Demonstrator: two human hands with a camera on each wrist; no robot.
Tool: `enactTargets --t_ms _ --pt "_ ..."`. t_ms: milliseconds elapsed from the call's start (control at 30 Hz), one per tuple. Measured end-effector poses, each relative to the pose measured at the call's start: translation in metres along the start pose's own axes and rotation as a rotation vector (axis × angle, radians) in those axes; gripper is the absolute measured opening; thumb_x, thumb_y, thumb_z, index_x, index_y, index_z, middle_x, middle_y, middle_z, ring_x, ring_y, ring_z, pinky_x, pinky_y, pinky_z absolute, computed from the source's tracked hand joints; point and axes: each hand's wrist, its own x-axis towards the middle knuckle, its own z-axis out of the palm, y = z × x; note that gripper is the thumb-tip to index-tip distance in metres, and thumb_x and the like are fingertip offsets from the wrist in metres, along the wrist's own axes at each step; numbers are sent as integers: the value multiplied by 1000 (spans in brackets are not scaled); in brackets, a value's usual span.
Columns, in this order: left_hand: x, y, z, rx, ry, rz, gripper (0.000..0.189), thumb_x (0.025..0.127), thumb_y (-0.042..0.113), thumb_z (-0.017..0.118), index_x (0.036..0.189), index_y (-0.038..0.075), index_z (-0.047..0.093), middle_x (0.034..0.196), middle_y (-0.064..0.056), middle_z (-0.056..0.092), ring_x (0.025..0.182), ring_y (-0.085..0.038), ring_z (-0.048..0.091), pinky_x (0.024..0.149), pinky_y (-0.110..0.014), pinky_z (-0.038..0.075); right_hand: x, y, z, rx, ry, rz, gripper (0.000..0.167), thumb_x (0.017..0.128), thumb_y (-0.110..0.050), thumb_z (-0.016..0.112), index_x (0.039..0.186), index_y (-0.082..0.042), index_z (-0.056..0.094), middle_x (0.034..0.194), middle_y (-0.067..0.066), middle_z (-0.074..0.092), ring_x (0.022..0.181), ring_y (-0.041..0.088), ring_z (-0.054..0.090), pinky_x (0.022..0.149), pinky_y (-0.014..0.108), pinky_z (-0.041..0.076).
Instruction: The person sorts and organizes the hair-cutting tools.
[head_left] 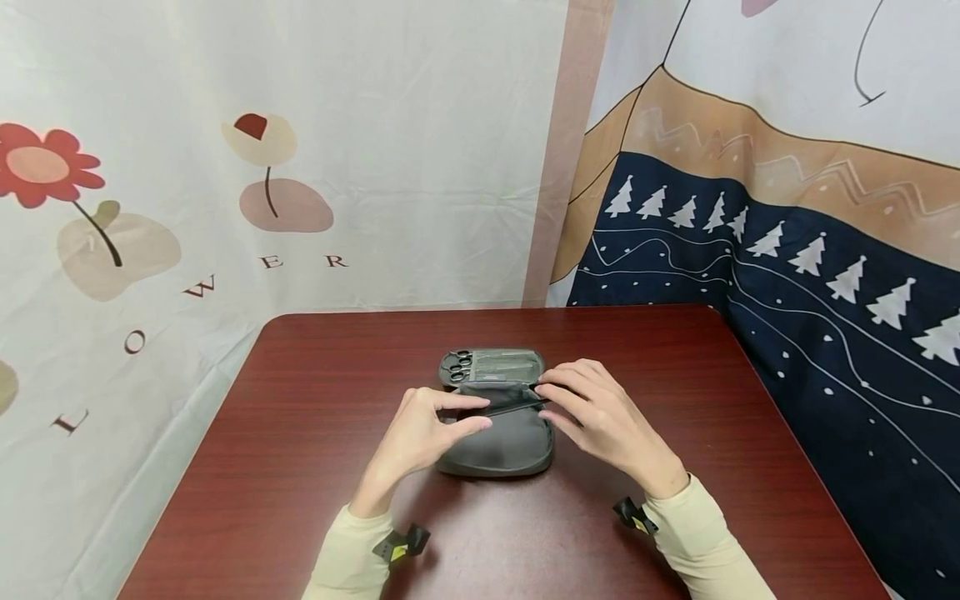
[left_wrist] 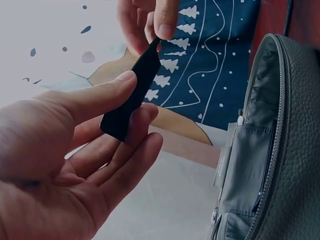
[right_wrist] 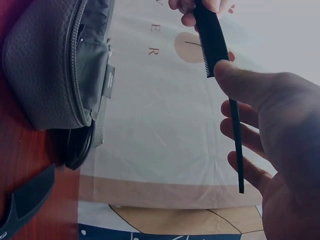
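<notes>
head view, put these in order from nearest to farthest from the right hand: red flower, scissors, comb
1. Comb: held in the right hand itself.
2. Scissors: to that hand's left, at the far left end of the open case.
3. Red flower: farthest, printed on the curtain at the far left.

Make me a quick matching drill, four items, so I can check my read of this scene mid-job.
Things:
1. Comb
2. Scissors
3. Case
4. Table

Place, colour or state:
A. Grey, lying open
B. Tucked into the flap, finger loops showing
C. Reddish-brown
D. Black, held by the left hand and right hand

Pairs: 1-D, 2-B, 3-A, 4-C
</notes>
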Motion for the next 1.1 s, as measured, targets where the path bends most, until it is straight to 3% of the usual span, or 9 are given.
enactTargets --t_ms 233,467,800,900,1100 --pt "0 1 -1 -7 -27 -43 26 92 29 96 117 30 91 114 5 89 63 -2 47 65 -18 49 -1 0 1 -17 15 -20 37 81 2 96 114 -8 85 108 6 79 103 24 71 96 41 59" --pt "-1 2 -1 0 -56 -45 26 94 31 94 119 23 91 113 7 89 79 1 65 75 -18 55 -3 -1 2 -36 15 -21 33 83 6 93 111 -10 85 102 4 77 99 23 69 93 39 59" --pt "-2 1 -2 6 -61 -57 22 96 35 91 118 29 91 112 12 88 90 1 72 82 -22 59 -1 -2 3 -52 64 -62 31 85 8 89 110 -9 85 101 4 79 97 23 70 90 41 60" --pt "-2 2 -2 12 -50 -52 22 96 35 90 118 29 91 114 13 88 100 -2 77 89 -23 61 -1 -1 3 -59 74 -63 23 92 6 84 110 -9 85 101 4 79 97 23 70 89 41 60" --pt "-2 2 -2 -20 -49 -9 38 94 32 93 131 26 86 125 10 86 119 -9 82 105 -29 64 0 1 4 -21 95 -37 20 91 5 87 107 -7 86 99 5 78 96 24 70 87 40 58"
